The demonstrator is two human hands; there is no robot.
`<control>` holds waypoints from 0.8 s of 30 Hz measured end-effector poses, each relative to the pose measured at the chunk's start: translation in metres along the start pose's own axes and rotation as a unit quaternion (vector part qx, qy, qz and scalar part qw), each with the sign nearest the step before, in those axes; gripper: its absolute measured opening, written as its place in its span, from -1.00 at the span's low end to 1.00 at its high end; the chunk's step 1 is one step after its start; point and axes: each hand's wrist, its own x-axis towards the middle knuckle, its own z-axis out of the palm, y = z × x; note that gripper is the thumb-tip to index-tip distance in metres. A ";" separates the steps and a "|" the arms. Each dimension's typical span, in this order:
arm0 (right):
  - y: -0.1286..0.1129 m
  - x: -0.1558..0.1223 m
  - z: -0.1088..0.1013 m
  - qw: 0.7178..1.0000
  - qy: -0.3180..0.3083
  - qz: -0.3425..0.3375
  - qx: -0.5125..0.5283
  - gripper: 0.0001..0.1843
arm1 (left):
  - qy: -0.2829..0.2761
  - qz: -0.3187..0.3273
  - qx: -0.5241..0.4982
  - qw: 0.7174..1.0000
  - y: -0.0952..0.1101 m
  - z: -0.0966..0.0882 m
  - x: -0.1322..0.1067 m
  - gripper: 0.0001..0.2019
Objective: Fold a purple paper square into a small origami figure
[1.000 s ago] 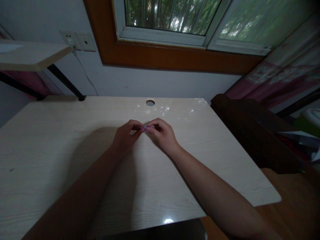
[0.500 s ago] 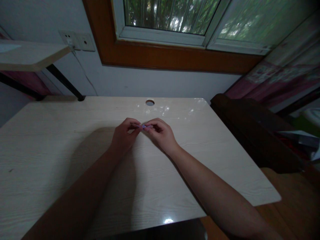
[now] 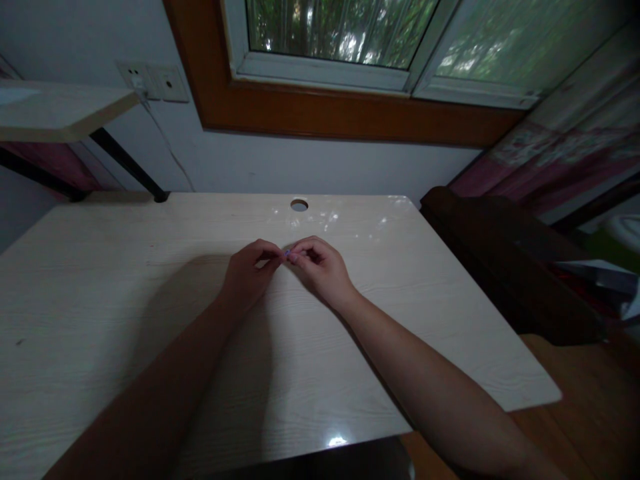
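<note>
Both of my hands meet over the middle of a pale wooden desk [image 3: 150,313]. My left hand [image 3: 249,272] and my right hand [image 3: 321,268] each pinch a tiny purple object [image 3: 287,253] between thumb and fingertips. The object is mostly covered by the fingers, so its shape is unclear. The fingers of both hands are curled and pressed together, and the hands nearly touch.
A round cable hole [image 3: 299,205] lies at the desk's far edge. A shelf [image 3: 55,110] juts out at the upper left, with wall sockets [image 3: 153,81] beside it. A dark brown piece of furniture [image 3: 505,260] stands right of the desk. A window [image 3: 350,40] is above.
The hands have closed in on each other, so less of the purple object shows than before. The arms have barely shifted.
</note>
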 end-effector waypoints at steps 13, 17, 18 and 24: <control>0.000 0.000 0.005 0.991 0.002 0.087 0.100 -0.84 | 0.012 -0.011 -0.012 1.000 0.004 0.001 -0.001 -0.96; -0.001 0.001 0.006 0.985 0.009 0.104 0.135 -0.80 | 0.022 -0.027 -0.020 0.999 0.006 0.001 -0.001 -0.94; -0.001 0.002 0.007 0.984 0.013 0.109 0.139 -0.79 | 0.025 -0.031 -0.022 0.999 0.007 0.001 -0.001 -0.93; 0.003 0.004 0.010 0.979 0.030 0.116 0.166 -0.70 | 0.045 -0.042 -0.044 0.997 0.005 0.003 -0.001 -0.89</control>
